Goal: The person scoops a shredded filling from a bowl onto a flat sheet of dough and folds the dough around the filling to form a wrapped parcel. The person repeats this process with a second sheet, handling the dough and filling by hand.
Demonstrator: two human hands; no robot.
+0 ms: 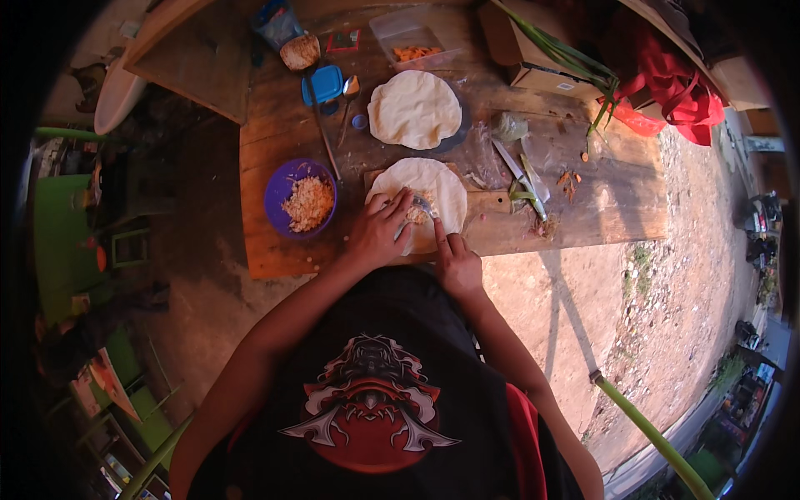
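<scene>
Brightest at right, sunlit and pale over ground (512,312); dim at left. Shadow-streaked across tabletop (629,208). Bent, softened toward rim; black corners.

Shiny metal utensil (426,206); smooth plastic bowl (273,198); grainy wood table (612,212).

- Your 1 view looks steeply down from your head.
- It faces the desk (612,196), near, centred around your left hand (382,229) and right hand (458,265).
- Its fisheye spread reaches the ground (521,312) rightward.

purple bowl (274,200), orange-flecked mixture (308,203), cream dough sheet (419,172); blue container (323,85)
</scene>
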